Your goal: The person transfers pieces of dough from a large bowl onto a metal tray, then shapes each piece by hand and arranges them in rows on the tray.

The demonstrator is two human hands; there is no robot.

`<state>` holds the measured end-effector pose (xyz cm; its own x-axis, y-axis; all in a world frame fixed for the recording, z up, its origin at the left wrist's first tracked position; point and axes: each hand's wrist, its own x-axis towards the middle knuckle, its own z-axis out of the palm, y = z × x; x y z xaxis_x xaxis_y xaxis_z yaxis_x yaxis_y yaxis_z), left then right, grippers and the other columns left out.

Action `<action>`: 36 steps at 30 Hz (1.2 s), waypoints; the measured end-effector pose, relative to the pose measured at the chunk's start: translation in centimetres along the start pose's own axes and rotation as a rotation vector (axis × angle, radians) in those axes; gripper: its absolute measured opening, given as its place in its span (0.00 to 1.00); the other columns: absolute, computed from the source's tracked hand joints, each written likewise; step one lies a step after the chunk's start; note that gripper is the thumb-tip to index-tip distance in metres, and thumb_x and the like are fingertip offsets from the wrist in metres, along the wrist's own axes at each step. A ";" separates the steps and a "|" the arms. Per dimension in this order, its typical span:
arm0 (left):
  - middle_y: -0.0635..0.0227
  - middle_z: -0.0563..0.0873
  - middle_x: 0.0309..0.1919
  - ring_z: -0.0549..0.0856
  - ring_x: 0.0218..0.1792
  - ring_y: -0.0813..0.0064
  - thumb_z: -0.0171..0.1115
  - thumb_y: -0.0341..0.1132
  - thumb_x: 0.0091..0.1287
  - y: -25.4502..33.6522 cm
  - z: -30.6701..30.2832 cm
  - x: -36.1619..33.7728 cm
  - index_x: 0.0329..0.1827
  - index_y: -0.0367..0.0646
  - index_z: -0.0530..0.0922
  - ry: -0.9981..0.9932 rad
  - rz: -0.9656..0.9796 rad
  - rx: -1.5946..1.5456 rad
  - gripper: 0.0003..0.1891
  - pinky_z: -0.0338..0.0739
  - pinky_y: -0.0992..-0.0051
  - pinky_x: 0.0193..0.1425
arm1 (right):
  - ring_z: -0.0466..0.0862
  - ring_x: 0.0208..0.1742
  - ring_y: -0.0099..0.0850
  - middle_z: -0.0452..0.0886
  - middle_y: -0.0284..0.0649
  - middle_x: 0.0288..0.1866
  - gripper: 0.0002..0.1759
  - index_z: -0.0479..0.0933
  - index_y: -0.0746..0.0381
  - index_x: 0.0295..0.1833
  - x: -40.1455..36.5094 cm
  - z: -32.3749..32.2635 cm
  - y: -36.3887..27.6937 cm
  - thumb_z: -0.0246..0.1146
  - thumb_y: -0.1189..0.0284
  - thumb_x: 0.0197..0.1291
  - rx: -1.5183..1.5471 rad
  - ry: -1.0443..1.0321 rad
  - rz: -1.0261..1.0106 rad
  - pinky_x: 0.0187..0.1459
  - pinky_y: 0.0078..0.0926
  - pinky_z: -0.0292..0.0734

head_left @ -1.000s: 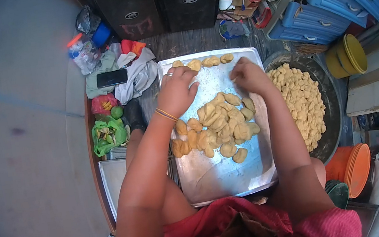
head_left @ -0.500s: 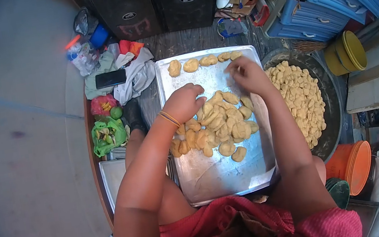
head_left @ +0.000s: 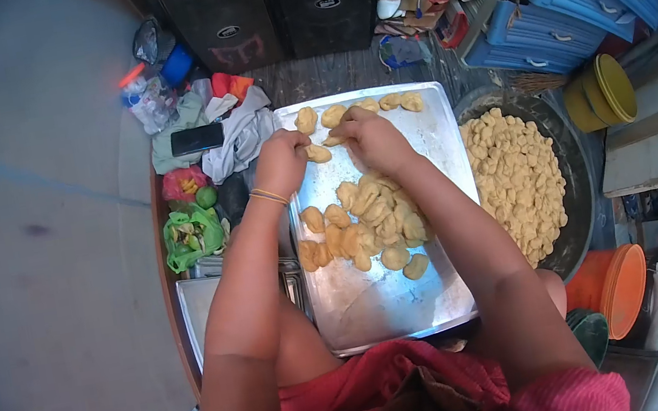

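Note:
A metal tray lies before me with a heap of yellowish dough pieces in its middle. Along its far edge runs a row of several dough pieces. My left hand is closed, its fingertips on a dough piece just below the row's left end. Beside it, my right hand pinches another dough piece, partly hidden by the fingers. My right forearm covers part of the heap's right side.
On the right stands a large dark basin full of more dough pieces. An orange bucket and a yellow bucket are near it. To the left lie a phone on cloths and a green bag.
My left hand has moved up and left from the heap. My right hand has come left from the row's right end. Both hands now have dough pieces at their fingertips.

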<state>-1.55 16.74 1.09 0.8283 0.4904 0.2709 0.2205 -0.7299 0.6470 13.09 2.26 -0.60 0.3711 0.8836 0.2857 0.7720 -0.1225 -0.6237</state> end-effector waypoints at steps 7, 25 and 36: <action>0.51 0.81 0.36 0.82 0.39 0.52 0.69 0.35 0.53 2.2 0.1 -0.8 0.37 0.35 0.82 -0.096 -0.048 0.139 0.13 0.77 0.62 0.46 | 0.80 0.49 0.44 0.78 0.45 0.46 0.16 0.80 0.59 0.42 -3.5 -4.7 -3.5 0.69 0.64 0.49 -0.183 -0.364 0.422 0.49 0.39 0.76; 0.66 0.81 0.44 0.77 0.51 0.63 0.62 0.32 0.57 2.8 3.3 -0.5 0.45 0.44 0.82 0.036 0.234 0.286 0.12 0.69 0.63 0.54 | 0.80 0.44 0.46 0.77 0.44 0.41 0.12 0.78 0.61 0.41 -3.6 -4.8 -1.5 0.68 0.70 0.51 0.009 0.094 0.369 0.45 0.40 0.75; 0.70 0.79 0.58 0.74 0.58 0.66 0.57 0.28 0.58 3.9 6.2 -1.3 0.53 0.47 0.81 -0.106 0.419 0.384 0.18 0.61 0.59 0.58 | 0.80 0.45 0.47 0.79 0.48 0.43 0.14 0.79 0.62 0.42 -4.9 -6.3 -0.2 0.67 0.71 0.47 -0.031 -0.210 0.353 0.46 0.40 0.75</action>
<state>1.41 10.28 -1.16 0.9278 0.0864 0.3628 0.0171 -0.9817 0.1899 14.36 -4.90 2.66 0.5046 0.8577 -0.0986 0.6327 -0.4451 -0.6337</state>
